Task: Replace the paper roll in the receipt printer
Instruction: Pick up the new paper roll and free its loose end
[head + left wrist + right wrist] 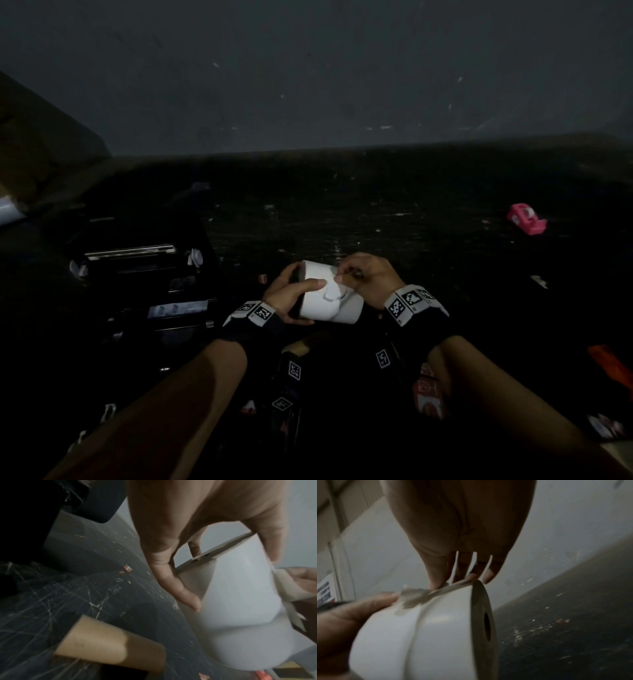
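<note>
A full white paper roll [329, 296] is held above the dark table, in front of me. My left hand [291, 294] grips it from the left end, thumb across the top and fingers underneath [178, 586]. My right hand [366, 279] pinches the torn loose paper end [334, 289] on top of the roll [436, 628]; its fingertips [436, 584] meet at that flap [414, 596]. The black receipt printer [147, 274] stands open at the left, with its metal bar showing. An empty brown cardboard core [109, 646] lies on the table below the left hand.
A pink tape dispenser [527, 219] sits far right on the scratched dark table [376, 212]. A cardboard box [37, 154] stands at the far left, and a grey wall [308, 85] rises behind. Marked small boxes [294, 370] and red packaging [428, 394] lie near my forearms.
</note>
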A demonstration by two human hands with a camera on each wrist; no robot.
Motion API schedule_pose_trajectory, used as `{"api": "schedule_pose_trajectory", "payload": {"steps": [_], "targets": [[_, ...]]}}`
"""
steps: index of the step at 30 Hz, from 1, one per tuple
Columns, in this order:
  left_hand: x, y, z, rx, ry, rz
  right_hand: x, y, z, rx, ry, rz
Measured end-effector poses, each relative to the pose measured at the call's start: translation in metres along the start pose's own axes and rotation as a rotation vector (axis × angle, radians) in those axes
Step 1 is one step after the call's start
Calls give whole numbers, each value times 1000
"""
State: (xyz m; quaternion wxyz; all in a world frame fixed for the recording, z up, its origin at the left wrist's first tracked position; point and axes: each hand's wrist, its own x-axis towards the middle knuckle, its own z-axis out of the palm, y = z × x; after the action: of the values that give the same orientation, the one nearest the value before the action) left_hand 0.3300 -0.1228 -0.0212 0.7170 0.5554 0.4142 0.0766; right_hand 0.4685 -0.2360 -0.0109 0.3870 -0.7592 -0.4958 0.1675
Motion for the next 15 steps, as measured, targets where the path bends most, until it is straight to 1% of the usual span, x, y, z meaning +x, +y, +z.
{"api": "schedule_pose_trajectory", "payload": {"steps": [2, 4, 6, 8, 9, 10, 13, 15], "targets": [[2, -3, 1, -12, 3, -22, -4, 7, 1, 12, -11, -48], [5, -8, 1, -22, 29, -29, -8, 13, -2, 140, 23, -32], [10, -15, -2, -39, 75, -31, -10, 21, -10, 305, 124, 47], [15, -21, -6, -56, 118, -35, -3, 37, -19, 332, 206, 153], [16, -23, -7, -63, 134, -38, 1, 45, -23, 296, 213, 206], [19, -25, -10, -71, 149, -44, 6, 53, -25, 241, 192, 256], [24, -29, -16, -73, 180, -53, 17, 74, -18, -15, -15, 414], [26, -33, -19, -75, 195, -62, 20, 84, -9, -54, -125, 493]]}}
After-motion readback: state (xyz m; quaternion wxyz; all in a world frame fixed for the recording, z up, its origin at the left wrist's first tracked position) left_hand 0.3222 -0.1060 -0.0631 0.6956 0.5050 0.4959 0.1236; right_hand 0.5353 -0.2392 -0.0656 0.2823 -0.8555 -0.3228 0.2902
